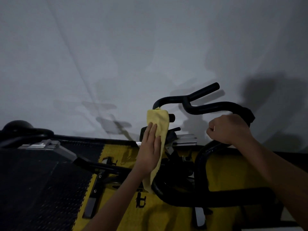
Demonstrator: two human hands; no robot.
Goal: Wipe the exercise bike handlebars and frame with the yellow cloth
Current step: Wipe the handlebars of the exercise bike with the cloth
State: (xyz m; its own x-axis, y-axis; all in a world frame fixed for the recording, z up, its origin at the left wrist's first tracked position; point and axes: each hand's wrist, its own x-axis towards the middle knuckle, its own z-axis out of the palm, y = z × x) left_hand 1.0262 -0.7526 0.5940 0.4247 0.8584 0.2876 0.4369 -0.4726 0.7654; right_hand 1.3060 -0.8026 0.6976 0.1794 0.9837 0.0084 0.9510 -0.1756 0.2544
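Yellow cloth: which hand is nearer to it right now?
Left. The left hand lies flat on the yellow cloth, pressing it against the bike's handlebar post. The right hand is apart, off to the cloth's right, closed around the handlebar's near loop.

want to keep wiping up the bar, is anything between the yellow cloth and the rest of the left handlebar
Nothing visible blocks it. The left hand presses the yellow cloth flat against the bike, its top edge already touching the handlebar, which curves away bare. The right hand grips the far side, clear of that path.
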